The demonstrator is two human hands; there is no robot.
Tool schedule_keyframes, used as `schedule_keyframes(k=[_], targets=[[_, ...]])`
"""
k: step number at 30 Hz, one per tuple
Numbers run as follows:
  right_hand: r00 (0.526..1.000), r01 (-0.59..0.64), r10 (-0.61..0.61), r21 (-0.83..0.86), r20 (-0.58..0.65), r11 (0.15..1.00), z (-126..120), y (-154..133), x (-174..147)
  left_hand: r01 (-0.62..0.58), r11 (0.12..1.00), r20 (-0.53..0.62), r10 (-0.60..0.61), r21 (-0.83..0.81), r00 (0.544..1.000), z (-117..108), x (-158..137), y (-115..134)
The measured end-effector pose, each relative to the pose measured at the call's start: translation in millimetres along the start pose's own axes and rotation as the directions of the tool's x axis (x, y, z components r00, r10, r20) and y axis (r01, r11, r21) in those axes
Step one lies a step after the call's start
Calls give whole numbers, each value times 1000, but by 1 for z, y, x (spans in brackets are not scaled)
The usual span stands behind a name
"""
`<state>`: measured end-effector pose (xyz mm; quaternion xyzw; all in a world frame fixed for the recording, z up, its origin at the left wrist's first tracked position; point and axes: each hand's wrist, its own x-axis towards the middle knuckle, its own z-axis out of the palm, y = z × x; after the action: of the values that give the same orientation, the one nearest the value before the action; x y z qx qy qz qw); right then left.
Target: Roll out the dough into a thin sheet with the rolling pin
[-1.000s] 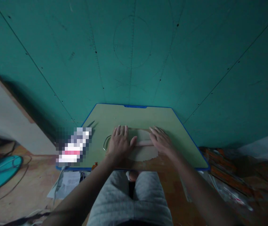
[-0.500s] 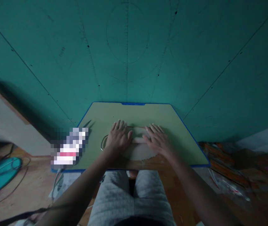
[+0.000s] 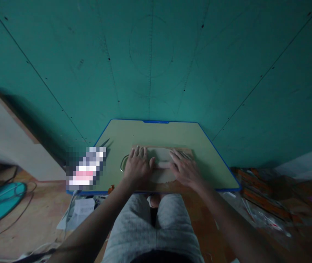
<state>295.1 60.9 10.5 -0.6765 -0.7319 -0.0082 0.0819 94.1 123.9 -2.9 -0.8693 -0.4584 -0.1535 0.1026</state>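
Note:
A flat, pale sheet that looks like dough or clay lies on a wooden board, its near edge ragged. Across it runs a pale roller, its ends hidden beneath my palms. My left hand rests flat on the roller's left side, fingers stretched forward and thumb toward the middle. On the right side my right hand lies the same way, fingers extended. Neither hand wraps round the roller. A thin metal loop sticks out beside my left hand.
The board lies on a small pale table with a blue rim, against a green wall. At its left stands a blurred-out device with a cable. A small orange item lies near the front edge. Boxes and plastic bags crowd the floor at right.
Both hands have come back toward my body over the sheet, uncovering more of the board's far edge. The camera view has shifted slightly.

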Motion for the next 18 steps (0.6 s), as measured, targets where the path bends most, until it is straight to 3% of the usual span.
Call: schedule_keyframes(k=[5,9,15,18], targets=[[995,-68,62,77,72,995,8,19,54,-34,999,-23,34,-19,999,24,48,-13],[990,-95,80,124,119,988,13,26,69,-41,998,-4,41,-49,999,33,62,-18],[999,48,-48,26,-8,999,6,3,19,-64,997,-51,61,-47,997,7,18,3],[998,55,-55,-1,-30,998,0,-12,-10,-60,997,-27,59,-37,998,-4,-9,20]])
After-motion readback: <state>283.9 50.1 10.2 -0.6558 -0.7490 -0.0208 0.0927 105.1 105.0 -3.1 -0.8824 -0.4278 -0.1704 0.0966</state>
